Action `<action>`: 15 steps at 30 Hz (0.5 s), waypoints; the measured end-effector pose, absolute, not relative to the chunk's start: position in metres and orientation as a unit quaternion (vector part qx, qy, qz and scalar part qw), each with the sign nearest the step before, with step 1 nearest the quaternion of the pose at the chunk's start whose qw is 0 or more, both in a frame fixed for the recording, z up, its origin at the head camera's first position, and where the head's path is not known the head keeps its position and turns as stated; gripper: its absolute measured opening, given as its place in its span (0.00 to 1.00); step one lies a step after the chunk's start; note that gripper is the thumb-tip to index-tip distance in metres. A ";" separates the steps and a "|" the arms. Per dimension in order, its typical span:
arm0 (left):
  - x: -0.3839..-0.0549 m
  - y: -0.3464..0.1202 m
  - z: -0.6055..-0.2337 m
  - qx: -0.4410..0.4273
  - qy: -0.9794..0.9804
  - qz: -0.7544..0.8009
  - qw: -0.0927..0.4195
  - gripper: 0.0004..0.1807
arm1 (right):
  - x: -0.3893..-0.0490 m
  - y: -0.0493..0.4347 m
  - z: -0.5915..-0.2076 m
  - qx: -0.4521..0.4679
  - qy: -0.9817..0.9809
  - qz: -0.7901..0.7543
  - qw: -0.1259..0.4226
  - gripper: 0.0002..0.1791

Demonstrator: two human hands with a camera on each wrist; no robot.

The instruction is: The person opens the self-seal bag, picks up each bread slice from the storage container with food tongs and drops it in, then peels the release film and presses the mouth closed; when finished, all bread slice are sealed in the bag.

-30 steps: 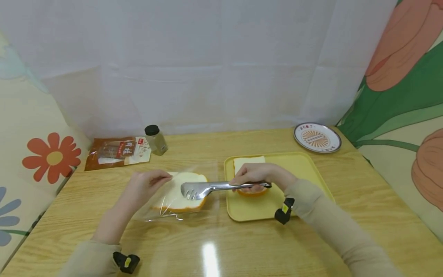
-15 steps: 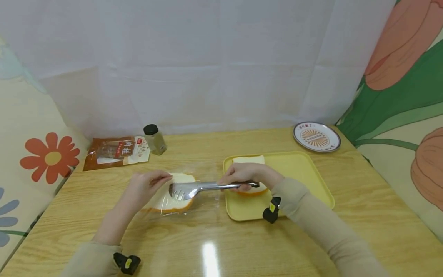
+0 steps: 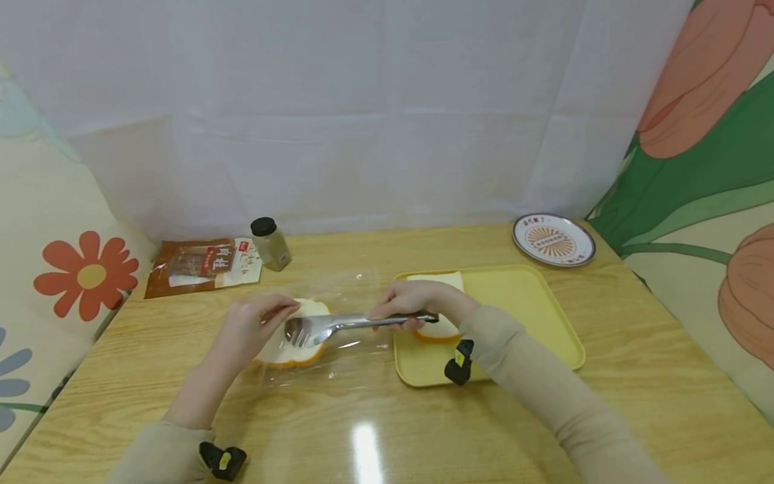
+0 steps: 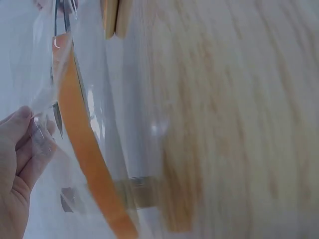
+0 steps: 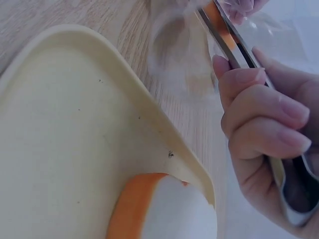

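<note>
My left hand (image 3: 244,329) pinches the edge of a clear plastic bag (image 3: 357,356) between thumb and fingers. Metal tongs (image 3: 351,321) lie across my right hand (image 3: 417,302), whose fingers curl round their handle. Between the tongs' jaws is a slice of bread (image 3: 281,353) with an orange-brown crust. The left wrist view catches this slice (image 4: 82,134) edge-on, with clear plastic around it. Part of the slice is hidden behind the left fingers and the tongs. Below the right hand, another bread piece (image 3: 444,329) rests on the yellow tray (image 3: 520,316).
At the back left lie a brown-and-white packet (image 3: 202,265) and, beside it, a spice jar with a black lid (image 3: 272,245). A patterned plate (image 3: 553,240) sits at the back right of the wooden table (image 3: 290,430). Dark specks dot the tray in the right wrist view.
My right hand, the tongs and the gripped bread slice have shifted left, toward the left hand. The left hand has stayed nearly still, pinching the bag.
</note>
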State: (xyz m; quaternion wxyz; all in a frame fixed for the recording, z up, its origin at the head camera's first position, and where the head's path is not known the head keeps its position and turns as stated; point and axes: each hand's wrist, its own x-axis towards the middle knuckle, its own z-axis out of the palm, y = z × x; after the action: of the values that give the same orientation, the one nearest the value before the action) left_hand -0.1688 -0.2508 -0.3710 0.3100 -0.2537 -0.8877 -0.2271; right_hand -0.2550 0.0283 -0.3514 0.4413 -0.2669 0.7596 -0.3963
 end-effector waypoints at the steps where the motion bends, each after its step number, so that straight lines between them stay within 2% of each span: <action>1: -0.169 -0.251 -0.371 -0.258 -0.885 -0.225 0.316 0.09 | -0.255 0.027 -0.351 -0.267 0.759 -0.396 0.443 0.21; 7: -0.170 -0.254 -0.372 -0.280 -0.875 -0.206 0.337 0.10 | -0.256 0.021 -0.347 -0.272 0.766 -0.381 0.441 0.23; 15: -0.169 -0.260 -0.369 -0.274 -0.882 -0.197 0.328 0.10 | -0.257 0.023 -0.341 -0.274 0.756 -0.377 0.461 0.26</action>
State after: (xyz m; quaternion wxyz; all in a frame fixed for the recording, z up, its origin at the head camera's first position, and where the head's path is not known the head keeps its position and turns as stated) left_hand -0.1689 -0.2604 -0.3693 0.3279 -0.2736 -0.8824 -0.1974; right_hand -0.2571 0.0227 -0.3413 0.4606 -0.2736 0.7556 -0.3769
